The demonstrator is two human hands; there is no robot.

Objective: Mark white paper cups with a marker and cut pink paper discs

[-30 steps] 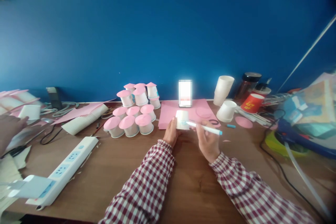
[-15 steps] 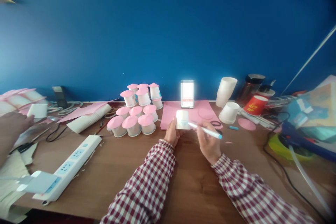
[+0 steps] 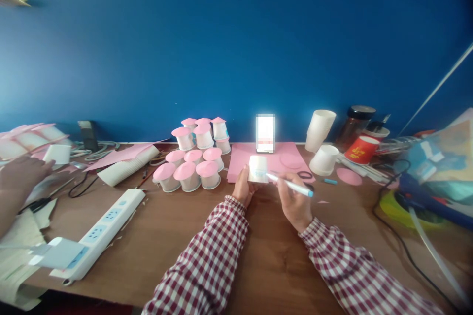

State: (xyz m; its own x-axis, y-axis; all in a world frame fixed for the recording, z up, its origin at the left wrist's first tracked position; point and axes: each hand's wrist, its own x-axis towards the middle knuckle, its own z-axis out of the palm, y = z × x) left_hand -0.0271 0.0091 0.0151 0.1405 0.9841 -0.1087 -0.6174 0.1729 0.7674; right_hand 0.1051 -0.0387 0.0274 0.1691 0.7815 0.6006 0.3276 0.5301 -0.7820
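Observation:
My left hand (image 3: 243, 187) is closed around the left side of a white paper cup (image 3: 257, 167), which is upside down and bears faint blue marks. A white marker pen with a blue end (image 3: 295, 186) is pinched in my right hand (image 3: 295, 203), its tip at or very near the cup's right side. Whether the tip touches cannot be made out. Behind the cup lie pink paper sheets (image 3: 240, 157), with a small blue pen cap (image 3: 330, 181) to the right. On the left stand several paper cups with pink cone tops (image 3: 186, 177).
At the back stands a bright blurred screen (image 3: 265, 133). White cups (image 3: 324, 160), a red cup (image 3: 361, 150) and a dark jar (image 3: 356, 123) are on the right. A power strip (image 3: 107, 229) lies left; another person's hand (image 3: 18, 177) is at the far left.
The view has shifted slightly, moving the scene a little to the right. Both hands keep their hold on cup and marker. The other person's hand at far left has moved slightly.

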